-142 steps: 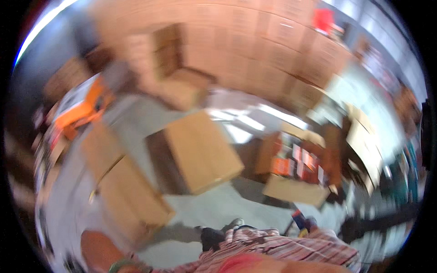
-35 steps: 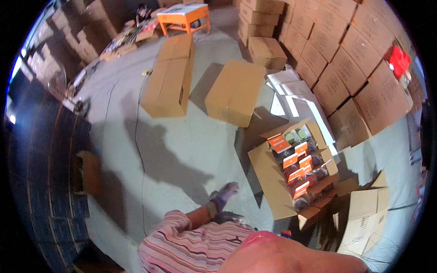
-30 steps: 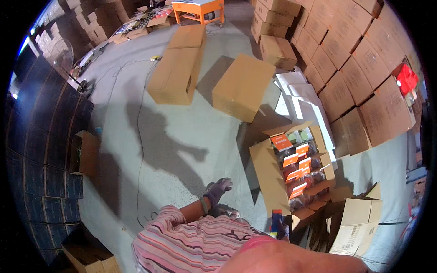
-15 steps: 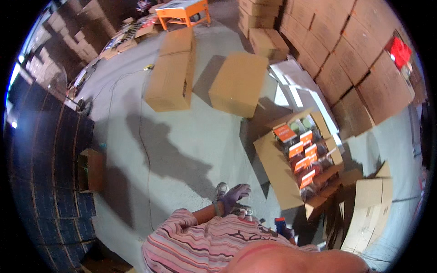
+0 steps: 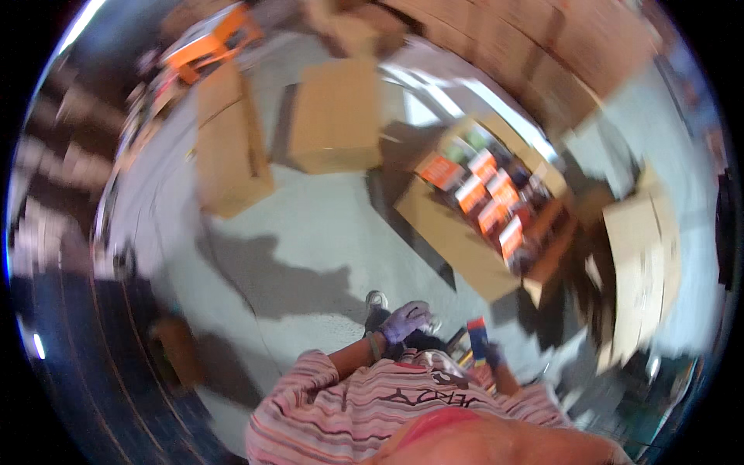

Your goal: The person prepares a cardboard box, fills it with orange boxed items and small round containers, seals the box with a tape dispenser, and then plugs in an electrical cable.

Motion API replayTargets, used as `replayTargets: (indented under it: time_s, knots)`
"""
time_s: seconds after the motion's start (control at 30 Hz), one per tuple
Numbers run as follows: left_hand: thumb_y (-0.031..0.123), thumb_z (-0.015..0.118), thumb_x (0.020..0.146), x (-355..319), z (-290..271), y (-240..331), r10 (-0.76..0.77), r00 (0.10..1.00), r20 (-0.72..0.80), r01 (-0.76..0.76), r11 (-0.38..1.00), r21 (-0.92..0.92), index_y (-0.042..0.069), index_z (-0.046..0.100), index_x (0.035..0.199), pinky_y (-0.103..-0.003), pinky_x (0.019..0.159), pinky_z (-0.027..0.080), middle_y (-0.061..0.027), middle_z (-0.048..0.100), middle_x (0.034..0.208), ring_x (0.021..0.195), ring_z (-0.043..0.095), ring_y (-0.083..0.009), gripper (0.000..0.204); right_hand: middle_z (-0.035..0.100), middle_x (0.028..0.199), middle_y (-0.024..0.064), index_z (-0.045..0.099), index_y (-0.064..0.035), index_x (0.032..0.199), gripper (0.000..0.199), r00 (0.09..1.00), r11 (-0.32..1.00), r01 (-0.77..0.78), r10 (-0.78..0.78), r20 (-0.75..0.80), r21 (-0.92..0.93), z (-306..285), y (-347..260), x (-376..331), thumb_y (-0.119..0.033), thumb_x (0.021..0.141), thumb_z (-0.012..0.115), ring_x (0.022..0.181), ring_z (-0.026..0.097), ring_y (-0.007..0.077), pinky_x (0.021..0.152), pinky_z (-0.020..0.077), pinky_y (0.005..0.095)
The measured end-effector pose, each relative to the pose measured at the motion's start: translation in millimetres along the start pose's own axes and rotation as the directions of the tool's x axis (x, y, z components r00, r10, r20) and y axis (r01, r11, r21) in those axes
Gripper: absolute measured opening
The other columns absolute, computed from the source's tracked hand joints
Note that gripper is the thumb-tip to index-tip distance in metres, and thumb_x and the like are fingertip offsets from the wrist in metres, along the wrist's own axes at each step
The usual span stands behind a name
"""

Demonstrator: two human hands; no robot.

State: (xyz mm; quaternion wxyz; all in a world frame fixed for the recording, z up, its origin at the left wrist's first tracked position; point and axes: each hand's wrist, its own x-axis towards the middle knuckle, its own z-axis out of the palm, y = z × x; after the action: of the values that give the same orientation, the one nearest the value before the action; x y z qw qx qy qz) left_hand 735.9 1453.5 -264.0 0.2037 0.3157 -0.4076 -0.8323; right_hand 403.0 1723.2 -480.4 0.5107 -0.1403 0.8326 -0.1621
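Note:
My left hand [image 5: 404, 322], in a light purple glove, is held out in front of my striped shirt with nothing in it. Its fingers look loosely stretched to the right, a little blurred. Lower and to the right, my right hand [image 5: 494, 356], in a dark glove, grips a blue block-shaped thing with a red end [image 5: 477, 339]; its kind I cannot make out. Ahead on the right stands an open carton [image 5: 457, 239] filled with several dark packs with orange-and-white labels [image 5: 492, 215]. Neither hand touches the carton.
Two closed cartons [image 5: 337, 116] stand ahead on the grey floor. Flattened cardboard [image 5: 639, 263] leans at the right. Stacked cartons [image 5: 496, 54] line the far right, and a dark stack [image 5: 77, 364] rises at the left. An orange table [image 5: 213, 43] stands far off, and a cable crosses the floor.
The view has swung to the right, so the cartons appear shifted left. My right hand with the blue and red thing has come further into sight. My left hand stays before my body.

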Motion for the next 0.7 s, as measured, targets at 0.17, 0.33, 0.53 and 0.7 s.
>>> replayTargets:
  time_s: [0.17,0.33,0.53,0.7]
  knots:
    - [0.027,0.070,0.079,30,-17,23,-0.307,0.948,-0.082,0.292,0.745,0.600,0.000,0.053,0.118,-0.029,0.091,0.044,-0.0113,0.061,0.112,0.100,0.058,-0.0167,0.051,0.063,0.071,0.0170,0.064,0.0014,0.095,0.059,0.996,0.997,0.074,-0.074,-0.048,-0.005,48,-93,-86,-0.055,0.082,0.055,0.069,0.063,0.0204,0.062,0.0473,0.0387]
    - [0.039,0.066,0.075,158,-99,-80,-0.623,0.782,0.034,0.052,0.120,0.991,0.006,0.049,0.125,-0.038,0.099,0.038,-0.0202,0.054,0.122,0.116,0.050,-0.0322,0.062,0.066,0.080,0.0061,0.066,0.0041,0.096,0.050,0.949,0.865,-0.248,0.306,-0.068,0.437,82,6,-129,-0.044,0.083,0.061,0.072,0.060,0.0129,0.064,0.0480,0.0284]
    - [0.033,0.068,0.071,355,-137,-148,-0.296,0.887,0.355,-0.455,-0.428,0.781,0.008,0.043,0.127,-0.048,0.100,0.031,-0.0156,0.043,0.129,0.121,0.039,-0.0331,0.066,0.064,0.084,0.0045,0.062,0.0068,0.099,0.045,0.695,0.437,-0.491,0.718,0.037,0.754,198,59,-234,-0.035,0.085,0.064,0.073,0.060,0.0124,0.069,0.0485,0.0277]
    - [0.030,0.073,0.068,470,-102,-184,-0.437,0.869,0.230,-0.387,-0.313,0.868,0.006,0.037,0.131,-0.042,0.104,0.031,-0.0212,0.041,0.131,0.122,0.040,-0.0330,0.077,0.065,0.080,0.0194,0.068,-0.0066,0.089,0.061,0.513,0.512,-0.846,0.858,0.036,-0.152,252,-20,-262,-0.063,0.078,0.047,0.083,0.064,0.0338,0.075,0.0487,0.0436]
